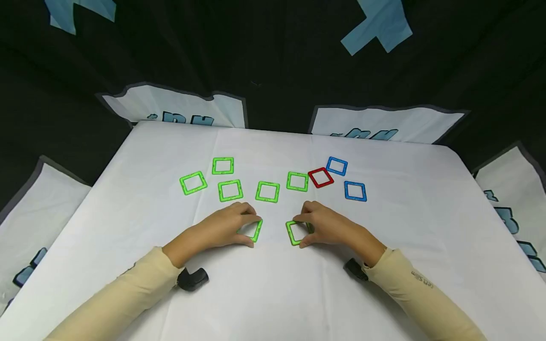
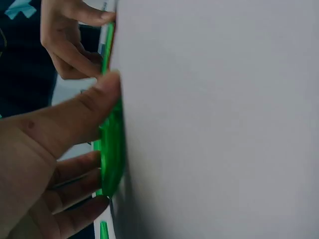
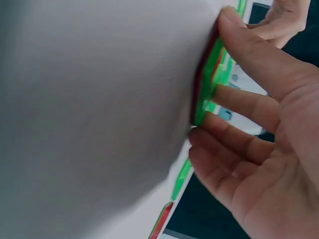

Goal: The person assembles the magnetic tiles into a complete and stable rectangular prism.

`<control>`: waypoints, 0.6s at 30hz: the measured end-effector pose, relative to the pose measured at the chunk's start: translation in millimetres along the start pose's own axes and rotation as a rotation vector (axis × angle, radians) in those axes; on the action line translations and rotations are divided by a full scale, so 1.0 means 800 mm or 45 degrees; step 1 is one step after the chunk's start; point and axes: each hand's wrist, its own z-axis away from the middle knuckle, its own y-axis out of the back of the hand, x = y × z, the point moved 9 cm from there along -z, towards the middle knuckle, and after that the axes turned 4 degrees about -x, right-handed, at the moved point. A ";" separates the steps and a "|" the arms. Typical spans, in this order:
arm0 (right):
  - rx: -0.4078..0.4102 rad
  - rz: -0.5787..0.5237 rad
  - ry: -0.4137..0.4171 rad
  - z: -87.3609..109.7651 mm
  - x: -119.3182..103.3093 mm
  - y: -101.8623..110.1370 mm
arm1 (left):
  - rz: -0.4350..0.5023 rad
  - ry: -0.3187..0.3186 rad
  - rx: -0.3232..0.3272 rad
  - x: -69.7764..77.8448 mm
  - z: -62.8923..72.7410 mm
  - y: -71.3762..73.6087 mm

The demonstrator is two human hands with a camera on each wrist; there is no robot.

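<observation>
On the white tabletop, my left hand (image 1: 230, 226) pinches a green square frame tile (image 1: 258, 231) between thumb and fingers, covering its left part. To its right, my right hand (image 1: 327, 226) holds another green square frame tile (image 1: 291, 233), thumb on the near edge and fingers on the far edge. A gap separates these two tiles. In the left wrist view the left-hand green tile (image 2: 112, 149) appears nearly edge-on under the thumb. The right wrist view gives the right-hand green tile (image 3: 208, 82) between thumb and fingers, with a dark red strip along its edge.
Beyond the hands lie several green frame tiles, among them one (image 1: 267, 183) in the middle and one (image 1: 297, 190) close to a red frame tile (image 1: 313, 180). Two blue frame tiles, an upper one (image 1: 339, 159) and a lower one (image 1: 346, 190), lie at the right. Black curtain (image 1: 273, 57) hangs behind.
</observation>
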 end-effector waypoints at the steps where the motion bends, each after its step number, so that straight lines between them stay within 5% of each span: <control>1: 0.006 -0.004 -0.010 -0.001 0.000 0.001 | 0.003 0.007 -0.011 0.002 -0.002 -0.001; 7: 0.008 -0.059 -0.073 -0.004 -0.001 0.006 | -0.049 -0.001 0.007 0.011 -0.010 0.003; 18: 0.220 -0.070 -0.039 0.001 -0.005 0.038 | 0.047 -0.045 0.247 0.024 -0.028 0.030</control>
